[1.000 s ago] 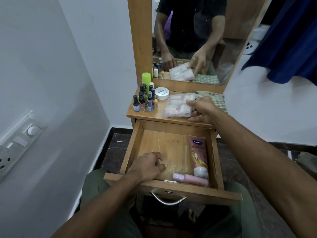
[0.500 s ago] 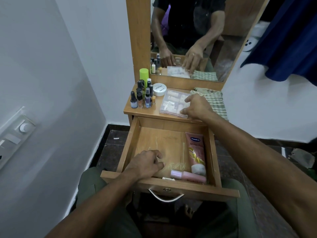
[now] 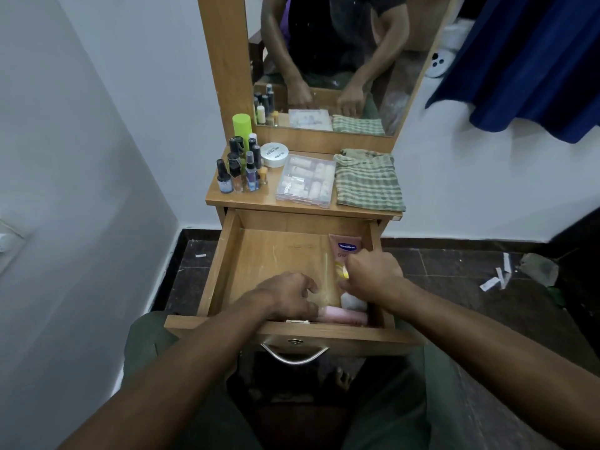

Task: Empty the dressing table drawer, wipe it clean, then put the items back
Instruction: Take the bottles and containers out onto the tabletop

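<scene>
Emptying is nearly done: bottles and clear box sit on the tabletop, while the right hand curls around the Vaseline tube and the loosely curled left hand reaches the pink tube in the drawer; wiping and refilling remain.

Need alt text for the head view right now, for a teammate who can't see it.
Both hands reach into the open drawer: the right hand over the Vaseline tube, the left hand by a pink bottle. A clear organizer box sits on top.

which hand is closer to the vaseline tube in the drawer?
Right. The right hand is over the middle of the Vaseline tube, fingers curled at it. The left hand is beside it, near the drawer's front, by the pink bottle.
</scene>
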